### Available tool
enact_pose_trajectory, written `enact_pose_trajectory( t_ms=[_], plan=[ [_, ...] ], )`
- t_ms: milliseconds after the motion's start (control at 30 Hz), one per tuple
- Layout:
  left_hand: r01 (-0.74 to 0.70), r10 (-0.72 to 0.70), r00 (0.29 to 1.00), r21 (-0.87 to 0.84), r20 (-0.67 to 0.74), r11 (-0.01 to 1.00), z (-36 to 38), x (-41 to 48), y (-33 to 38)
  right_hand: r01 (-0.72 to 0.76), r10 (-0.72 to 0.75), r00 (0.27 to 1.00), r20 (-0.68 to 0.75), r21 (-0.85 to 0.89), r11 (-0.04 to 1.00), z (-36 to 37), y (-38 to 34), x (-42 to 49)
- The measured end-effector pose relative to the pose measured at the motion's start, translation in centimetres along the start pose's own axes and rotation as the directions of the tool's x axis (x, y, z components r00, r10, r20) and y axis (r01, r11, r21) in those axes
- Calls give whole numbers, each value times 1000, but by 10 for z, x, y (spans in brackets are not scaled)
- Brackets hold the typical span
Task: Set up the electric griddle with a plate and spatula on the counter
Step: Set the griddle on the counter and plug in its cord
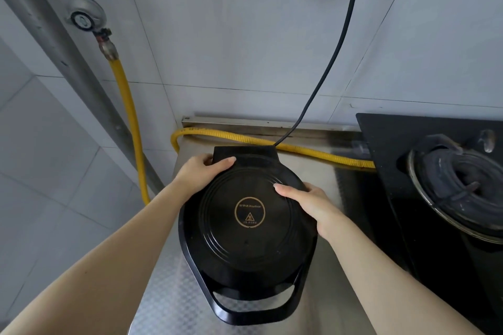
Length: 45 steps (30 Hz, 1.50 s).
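A round black electric griddle (245,239) with its lid closed sits on the steel counter (160,288), its loop handle toward me and a gold ring mark on the lid. My left hand (200,173) grips its far left edge by the hinge block. My right hand (307,202) holds the right rim, thumb on the lid. A black power cord (337,41) runs from the griddle's back up the wall. No plate or spatula is in view.
A black gas hob (386,144) with a burner (462,187) lies close on the right. A yellow gas hose (130,122) drops from a wall valve (84,17) and runs along the counter's back behind the griddle. Utensils hang on the tiled wall above. The counter's left edge lies just beside the griddle.
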State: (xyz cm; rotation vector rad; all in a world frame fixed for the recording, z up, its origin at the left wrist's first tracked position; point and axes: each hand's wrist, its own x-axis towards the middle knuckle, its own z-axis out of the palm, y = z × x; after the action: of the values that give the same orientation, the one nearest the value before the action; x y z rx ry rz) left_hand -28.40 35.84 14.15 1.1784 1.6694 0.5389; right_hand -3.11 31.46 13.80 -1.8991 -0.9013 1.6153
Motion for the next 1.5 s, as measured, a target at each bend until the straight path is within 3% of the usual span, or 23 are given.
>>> enact_pose_trajectory(
  t_ms=[67, 133, 200, 300, 433, 1333, 1400, 1500],
  plan=[
    [-48, 43, 989, -34, -143, 998, -1, -12, -7, 64, -64, 997, -36, 1, 998, 0, 5, -7],
    [-43, 12, 980, -156, -200, 987, -4, -27, -15, 122, -122, 990, -71, 0, 993, -1, 11, -13],
    [10, -48, 989, -258, -142, 966, -3, -44, -22, 149, -147, 985, -85, 14, 989, 0, 18, -18],
    [82, -94, 995, -273, -31, 958, 1, -69, -32, 166, -163, 982, -99, 21, 986, 6, 21, -27],
    [123, -149, 987, -329, -55, 936, -8, -80, -41, 154, -153, 985, -78, 11, 988, 17, 23, -30],
    [108, -149, 984, -350, -93, 931, -29, -93, -62, 149, -154, 984, -91, -61, 987, 49, 24, -46],
    [82, -122, 987, -317, -107, 945, -28, -96, -63, 166, -178, 977, -115, -111, 980, 51, 23, -52],
    [-69, 38, 959, -102, -279, 992, -28, -99, -59, 235, -263, 952, -154, -180, 955, 50, 25, -60]
  ],
)
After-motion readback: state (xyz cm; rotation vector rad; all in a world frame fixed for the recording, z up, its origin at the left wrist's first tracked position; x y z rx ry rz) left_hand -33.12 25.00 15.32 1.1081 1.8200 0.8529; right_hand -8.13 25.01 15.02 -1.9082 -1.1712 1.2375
